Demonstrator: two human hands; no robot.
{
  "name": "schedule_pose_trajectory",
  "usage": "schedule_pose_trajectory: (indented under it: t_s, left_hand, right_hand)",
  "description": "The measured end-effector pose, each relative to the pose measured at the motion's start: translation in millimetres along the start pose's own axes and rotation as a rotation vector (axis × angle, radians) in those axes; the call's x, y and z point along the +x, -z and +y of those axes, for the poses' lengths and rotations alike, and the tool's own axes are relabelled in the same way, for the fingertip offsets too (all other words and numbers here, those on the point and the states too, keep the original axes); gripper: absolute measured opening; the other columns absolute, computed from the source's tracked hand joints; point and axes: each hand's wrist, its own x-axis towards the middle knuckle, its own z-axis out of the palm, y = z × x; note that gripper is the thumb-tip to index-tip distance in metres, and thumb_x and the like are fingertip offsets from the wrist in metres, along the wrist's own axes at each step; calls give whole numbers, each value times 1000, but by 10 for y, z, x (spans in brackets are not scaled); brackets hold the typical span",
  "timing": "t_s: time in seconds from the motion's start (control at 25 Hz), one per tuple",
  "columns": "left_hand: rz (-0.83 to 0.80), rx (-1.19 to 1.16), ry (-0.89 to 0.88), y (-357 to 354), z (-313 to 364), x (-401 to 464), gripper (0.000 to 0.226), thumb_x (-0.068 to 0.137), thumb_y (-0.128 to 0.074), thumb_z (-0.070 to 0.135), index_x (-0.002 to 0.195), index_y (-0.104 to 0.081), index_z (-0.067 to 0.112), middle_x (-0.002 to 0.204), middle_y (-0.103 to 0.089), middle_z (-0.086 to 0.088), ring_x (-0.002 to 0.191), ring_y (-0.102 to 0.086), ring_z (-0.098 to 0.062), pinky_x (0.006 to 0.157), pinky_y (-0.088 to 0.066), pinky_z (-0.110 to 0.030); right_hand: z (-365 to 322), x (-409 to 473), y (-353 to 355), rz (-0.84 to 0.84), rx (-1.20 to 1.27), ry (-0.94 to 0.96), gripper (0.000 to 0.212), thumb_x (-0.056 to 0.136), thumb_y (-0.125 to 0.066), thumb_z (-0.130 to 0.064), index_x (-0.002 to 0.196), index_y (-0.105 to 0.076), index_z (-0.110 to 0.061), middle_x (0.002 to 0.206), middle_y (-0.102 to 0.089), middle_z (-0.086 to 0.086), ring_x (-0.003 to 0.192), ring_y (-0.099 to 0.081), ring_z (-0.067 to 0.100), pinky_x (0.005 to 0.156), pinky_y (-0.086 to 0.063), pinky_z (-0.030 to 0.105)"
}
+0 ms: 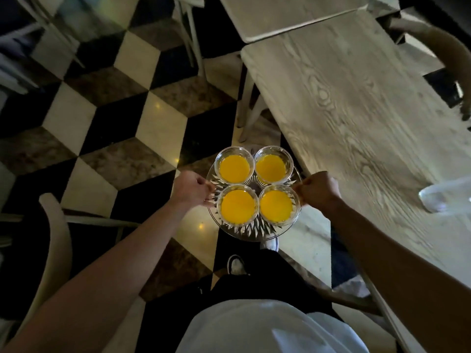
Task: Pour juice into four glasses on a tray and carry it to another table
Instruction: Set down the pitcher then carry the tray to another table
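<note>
A round cut-glass tray (251,229) hangs in the air over the chequered floor, in front of my body. On it stand several glasses filled with orange juice: one at the far left (234,165), one at the far right (272,164), one at the near left (238,205) and one at the near right (276,204). My left hand (191,188) grips the tray's left rim with curled fingers. My right hand (317,188) grips the right rim the same way. The tray looks level.
A pale wooden table (369,118) runs along my right, its corner close to the tray. A second table (288,14) stands beyond it. A clear glass object (446,197) lies on the table at the right edge. Chairs stand at left (54,240) and far right (438,44).
</note>
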Motion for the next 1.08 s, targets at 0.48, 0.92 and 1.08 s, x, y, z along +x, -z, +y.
schedule_pose_trajectory:
  t_s: [0.48, 0.92, 1.08]
  left_hand:
    - [174, -199, 188, 925, 194, 1040, 16, 100, -58, -14, 91, -69, -8, 92, -74, -24, 75, -78, -32, 57, -67, -40]
    - [335, -264, 236, 1866, 740, 2080, 30, 97, -54, -17, 76, -72, -5, 73, -77, -17, 51, -76, -21, 51, -65, -36]
    - [351, -276, 260, 2238, 877, 2582, 26, 97, -57, -16, 79, -73, -5, 59, -75, -10, 47, -75, -20, 45, -61, -30]
  right_hand:
    - [-1626, 1109, -428, -147, -120, 148, 21, 83, -76, -17, 63, -76, -12, 34, -57, -14, 34, -57, -6, 29, -32, 10]
    - [-3369, 2175, -633, -279, -132, 301, 19, 87, -74, -2, 70, -76, -10, 47, -68, -12, 42, -67, 1, 37, -47, 12]
    - [-3896, 2477, -849, -275, -158, 308, 18, 90, -73, -4, 73, -77, -8, 50, -71, -8, 46, -70, 5, 39, -49, 14]
